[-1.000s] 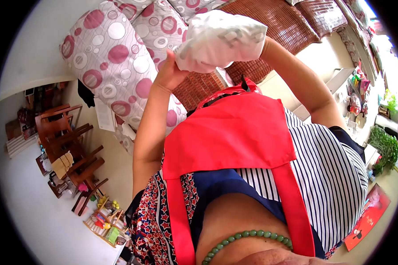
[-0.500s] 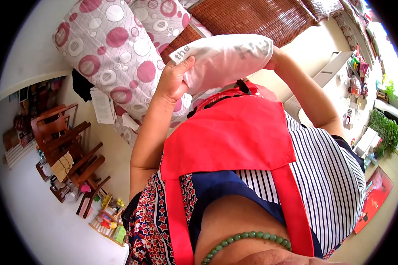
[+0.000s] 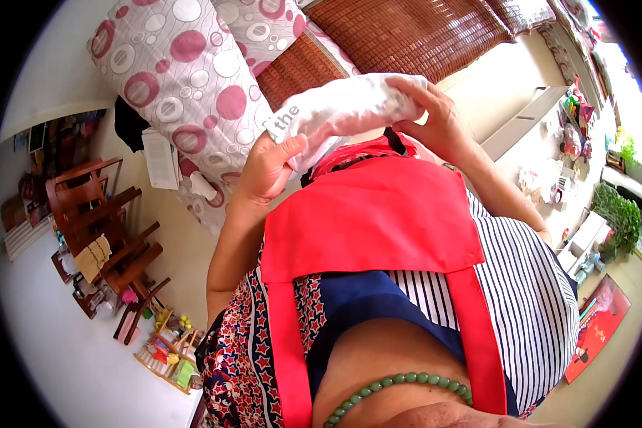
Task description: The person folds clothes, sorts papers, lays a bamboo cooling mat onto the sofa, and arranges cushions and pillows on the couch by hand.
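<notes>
A folded white cloth with grey printed lettering, "the" legible near its left end, is held up in front of my chest. It may be a T-shirt, but its full shape is hidden by the folds. My left hand grips its left end, thumb on top and fingers underneath. At the other end my right hand pinches the cloth, fingers over the upper edge and thumb below. Just beneath hangs the red apron that I wear.
Ahead is a bed or couch with a circle-patterned cover and a brown woven mat. Wooden chairs stand at the left, with papers nearer. At the right are a cluttered surface, a green plant and a red board.
The cloth has come lower and narrower, closer to the apron. My right hand has shifted from behind its right end to a grip over the top edge. My left hand has dropped slightly.
</notes>
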Demonstrator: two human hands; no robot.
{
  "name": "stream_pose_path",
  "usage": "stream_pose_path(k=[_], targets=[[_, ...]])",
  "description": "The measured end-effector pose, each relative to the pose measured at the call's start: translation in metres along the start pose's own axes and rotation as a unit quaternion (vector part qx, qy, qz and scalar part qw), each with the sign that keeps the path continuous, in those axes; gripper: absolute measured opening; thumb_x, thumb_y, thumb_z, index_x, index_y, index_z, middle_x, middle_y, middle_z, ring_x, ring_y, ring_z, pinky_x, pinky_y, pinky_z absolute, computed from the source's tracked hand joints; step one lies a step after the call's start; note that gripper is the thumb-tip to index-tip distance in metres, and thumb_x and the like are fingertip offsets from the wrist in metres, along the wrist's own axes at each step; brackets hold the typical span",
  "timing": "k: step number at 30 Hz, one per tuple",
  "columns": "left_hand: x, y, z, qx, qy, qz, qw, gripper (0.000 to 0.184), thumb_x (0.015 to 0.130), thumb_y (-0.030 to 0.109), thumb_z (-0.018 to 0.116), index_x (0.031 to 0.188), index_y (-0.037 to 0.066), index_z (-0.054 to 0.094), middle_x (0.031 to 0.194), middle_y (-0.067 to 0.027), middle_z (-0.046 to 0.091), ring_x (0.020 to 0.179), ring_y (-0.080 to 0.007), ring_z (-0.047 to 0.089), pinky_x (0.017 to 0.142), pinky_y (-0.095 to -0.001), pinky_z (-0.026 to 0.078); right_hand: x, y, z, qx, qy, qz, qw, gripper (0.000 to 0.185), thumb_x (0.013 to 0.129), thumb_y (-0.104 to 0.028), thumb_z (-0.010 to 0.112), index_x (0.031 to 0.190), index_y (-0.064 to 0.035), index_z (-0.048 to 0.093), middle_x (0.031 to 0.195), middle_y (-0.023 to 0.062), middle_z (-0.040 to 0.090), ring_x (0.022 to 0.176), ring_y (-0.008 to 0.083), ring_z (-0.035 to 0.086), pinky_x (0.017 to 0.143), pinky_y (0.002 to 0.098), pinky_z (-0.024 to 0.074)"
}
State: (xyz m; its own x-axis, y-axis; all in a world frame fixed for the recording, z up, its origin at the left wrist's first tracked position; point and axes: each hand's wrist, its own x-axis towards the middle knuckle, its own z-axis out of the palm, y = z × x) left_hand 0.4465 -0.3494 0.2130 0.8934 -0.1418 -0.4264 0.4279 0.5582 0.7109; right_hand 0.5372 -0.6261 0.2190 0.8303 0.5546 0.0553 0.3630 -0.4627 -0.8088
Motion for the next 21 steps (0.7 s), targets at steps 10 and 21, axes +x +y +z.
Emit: stream_pose_path(k=[10,21], targets=[[-0.086,-0.028,0.025,0.052,-0.076,-0.045,0.995,0.070,0.083,0.023,0.068,0.135,-0.007,0.033,0.134,-0.0133,0.045,0.126,-0.0216,0.040,0.108,-0.0343,0.027,-0.042,-0.020,-0.035,-0.053,-0.070,-0.209,0.974,0.027,0.061,-0.008,0.070,0.087,-0.0034,0.062,0.122,0.0188,0.056,0.103,0.0381,0.060,0.086,0.0417,0.0504],[-0.127,-0.006,-0.143,-0.002,-0.265,0.055,0.963,0.048,0.089,0.033,0.059,0.114,-0.007,0.058,0.112,-0.0174,0.062,0.108,-0.0230,0.057,0.095,-0.0348,0.042,-0.029,-0.061,0.012,0.302,-0.458,-0.092,0.831,0.032,0.053,-0.007,0.057,0.084,0.0017,0.058,0.105,0.0174,0.066,0.088,0.0238,0.062,0.082,0.0334,0.0466]])
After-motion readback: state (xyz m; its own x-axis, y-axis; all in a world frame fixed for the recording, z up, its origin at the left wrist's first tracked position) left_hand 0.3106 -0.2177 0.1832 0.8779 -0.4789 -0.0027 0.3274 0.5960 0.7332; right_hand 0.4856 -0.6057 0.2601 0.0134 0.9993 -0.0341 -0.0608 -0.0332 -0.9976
